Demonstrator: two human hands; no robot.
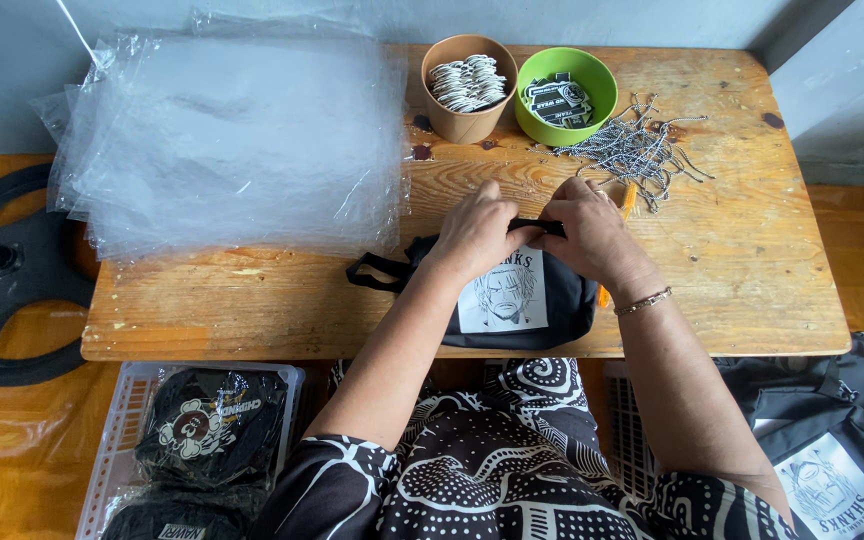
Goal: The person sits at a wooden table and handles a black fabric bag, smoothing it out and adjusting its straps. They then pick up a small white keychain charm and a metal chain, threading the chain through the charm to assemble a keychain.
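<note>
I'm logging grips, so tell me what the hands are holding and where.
Both the left hand and right hand pinch the black bag along its top edge, at the black strap.

Can't see the fingertips of my left hand [472, 232] or right hand [592, 235]: they curl over the black bag's [512, 300] top edge, so the grip there is hidden. My forearms cover the bag's sides. Small orange object [629, 199] behind my right hand is mostly hidden, can't identify it. White basket [117, 440] and second black bag [832, 450] run off the bottom edge. Contents of the green bowl [565, 95] too small to tell.
</note>
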